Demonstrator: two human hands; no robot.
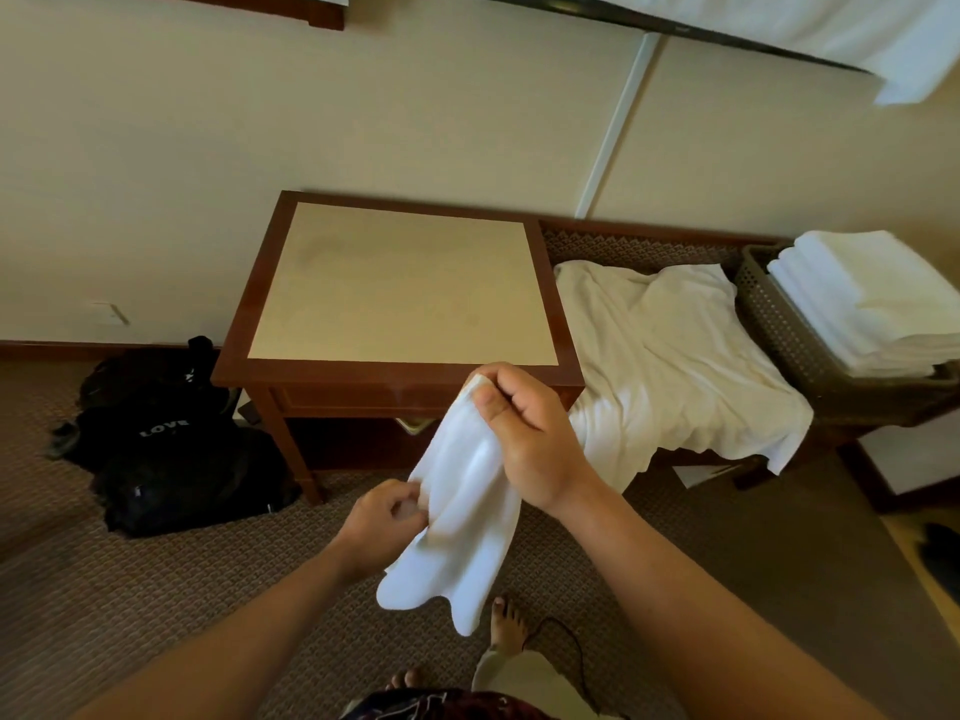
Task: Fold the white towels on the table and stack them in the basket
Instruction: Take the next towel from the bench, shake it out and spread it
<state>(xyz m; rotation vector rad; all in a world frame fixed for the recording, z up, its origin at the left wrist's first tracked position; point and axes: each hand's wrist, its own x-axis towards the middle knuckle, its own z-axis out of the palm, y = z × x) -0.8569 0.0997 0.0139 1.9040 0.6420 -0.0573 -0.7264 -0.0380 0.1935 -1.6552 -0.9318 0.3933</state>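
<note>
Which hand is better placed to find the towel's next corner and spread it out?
Probably the left hand: it pinches the hanging towel low on its edge, while the right hand grips the top, bearing its weight.

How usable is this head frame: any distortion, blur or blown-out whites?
Head view: wide-angle bending curves the wall trim and table; the held towel looks slightly soft; folded towels in the basket are bright but keep their layer lines; lighting warm, dim.

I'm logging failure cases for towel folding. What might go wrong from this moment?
1. The small white towel hangs bunched between right hand and left hand, off the wooden side table, so it may fold crooked.
2. The brown perforated basket already holds folded towels above its rim, so another could slide off.
</note>
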